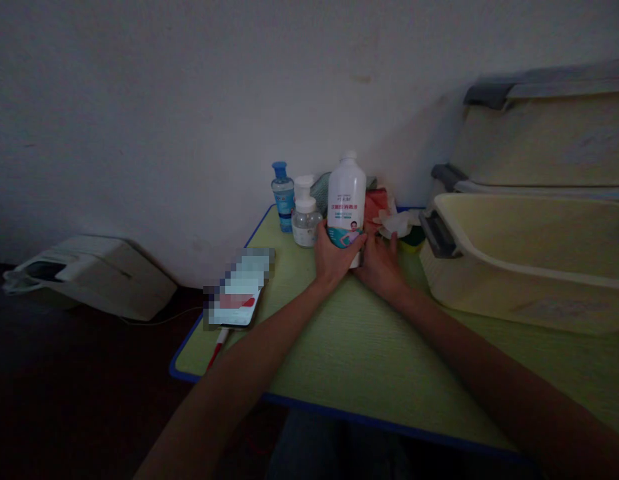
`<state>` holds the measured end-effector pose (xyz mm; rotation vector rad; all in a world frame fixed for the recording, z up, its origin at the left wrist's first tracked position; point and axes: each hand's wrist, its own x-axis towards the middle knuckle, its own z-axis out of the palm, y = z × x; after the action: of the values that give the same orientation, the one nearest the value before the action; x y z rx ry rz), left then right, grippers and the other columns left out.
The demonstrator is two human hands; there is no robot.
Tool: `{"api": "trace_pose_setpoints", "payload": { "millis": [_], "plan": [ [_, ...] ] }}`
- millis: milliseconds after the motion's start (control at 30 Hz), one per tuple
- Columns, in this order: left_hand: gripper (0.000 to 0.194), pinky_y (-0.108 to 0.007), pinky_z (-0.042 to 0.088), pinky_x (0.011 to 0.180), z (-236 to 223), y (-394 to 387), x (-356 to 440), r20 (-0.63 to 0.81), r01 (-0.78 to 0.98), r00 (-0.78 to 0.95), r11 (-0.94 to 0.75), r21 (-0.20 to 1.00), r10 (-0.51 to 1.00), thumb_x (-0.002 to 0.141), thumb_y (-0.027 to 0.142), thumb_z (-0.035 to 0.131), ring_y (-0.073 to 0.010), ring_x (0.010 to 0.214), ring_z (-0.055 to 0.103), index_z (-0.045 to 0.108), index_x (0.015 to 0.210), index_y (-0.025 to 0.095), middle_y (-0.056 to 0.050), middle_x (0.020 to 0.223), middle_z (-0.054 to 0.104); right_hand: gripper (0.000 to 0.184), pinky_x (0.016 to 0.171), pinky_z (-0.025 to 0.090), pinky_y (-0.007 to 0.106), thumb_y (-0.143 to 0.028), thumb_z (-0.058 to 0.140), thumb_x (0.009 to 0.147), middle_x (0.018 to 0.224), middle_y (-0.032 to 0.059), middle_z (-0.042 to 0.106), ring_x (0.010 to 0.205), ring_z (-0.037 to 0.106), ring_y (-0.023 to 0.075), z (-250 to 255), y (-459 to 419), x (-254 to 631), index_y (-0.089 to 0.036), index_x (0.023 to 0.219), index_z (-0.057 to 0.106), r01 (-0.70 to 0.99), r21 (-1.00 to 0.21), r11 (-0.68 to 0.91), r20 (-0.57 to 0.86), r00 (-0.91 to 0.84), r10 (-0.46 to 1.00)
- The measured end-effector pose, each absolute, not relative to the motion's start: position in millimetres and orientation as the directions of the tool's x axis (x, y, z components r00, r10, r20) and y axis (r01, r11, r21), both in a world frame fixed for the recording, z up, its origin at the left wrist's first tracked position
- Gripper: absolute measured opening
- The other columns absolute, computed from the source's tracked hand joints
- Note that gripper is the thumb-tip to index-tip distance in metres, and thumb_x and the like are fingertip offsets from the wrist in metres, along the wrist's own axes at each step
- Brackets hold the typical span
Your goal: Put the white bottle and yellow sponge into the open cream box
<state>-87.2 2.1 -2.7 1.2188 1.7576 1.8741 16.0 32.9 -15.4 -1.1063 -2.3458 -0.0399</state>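
**Left hand [332, 260] clasped low on a white bottle [346, 193], right hand [382, 267] against its other side**

From where I stand, the left hand has closed around the lower part of the bottle, its thumb lying across the front of the label. The right hand meets it at the lower right side, but I can't make out whether those fingers are wrapped around it or only resting there. The bottle is upright, cap on, over the back part of a green table [309, 353] with a blue edge; the hands hide whether its base touches the top.

Just left of it stands a clear pump bottle [307, 227] with a white head, and beside that a blue bottle [282, 197]. Behind are a grey-green cloth [319, 189] and something red [376, 208], with crumpled white wrapping [402, 225] and a green-and-yellow sponge [414, 239] to the right.

Further right sits an open cream bin [489, 287] with a dark grey handle, another cream bin [534, 140] behind it. Near the table's left edge lies a lit phone [244, 293], a red-and-white cable [219, 343] plugged in. Below, on the dark floor by the wall [139, 120], is a white container [116, 277].
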Motion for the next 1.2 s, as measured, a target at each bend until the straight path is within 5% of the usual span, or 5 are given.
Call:
{"api": "trace_pose_setpoints", "payload": {
  "millis": [467, 1200],
  "plan": [
    [0.064, -0.038, 0.051, 0.081, -0.1, -0.3, -90.7, 0.318, 0.279, -0.638, -0.174, 0.944, 0.701, 0.059, 0.037, 0.077, -0.0222, 0.091, 0.063, 0.044, 0.111, 0.017, -0.009, 0.102, 0.061, 0.058, 0.104, 0.017, 0.065, -0.014, 0.042, 0.071, 0.110, 0.0140, 0.063, 0.110, 0.055, 0.0299, -11.3, 32.4, 21.0, -0.014, 0.129, 0.038, 0.741, -0.172, 0.649, 0.519, -0.492, 0.699],
    [0.065, -0.037, 0.051, 0.082, -3.7, 0.7, -90.1, 0.359, 0.299, -0.600, -0.216, 0.930, 0.715, 0.058, 0.037, 0.078, -0.0215, 0.091, 0.063, 0.044, 0.110, 0.018, -0.008, 0.102, 0.062, 0.067, 0.107, 0.020, 0.062, -0.012, 0.040, 0.068, 0.120, 0.0157, 0.058, 0.114, 0.054, 0.0282, -13.8, 34.0, 21.4, -0.014, 0.132, 0.024, 0.670, -0.232, 0.706, 0.502, -0.539, 0.677]
  ]
}}
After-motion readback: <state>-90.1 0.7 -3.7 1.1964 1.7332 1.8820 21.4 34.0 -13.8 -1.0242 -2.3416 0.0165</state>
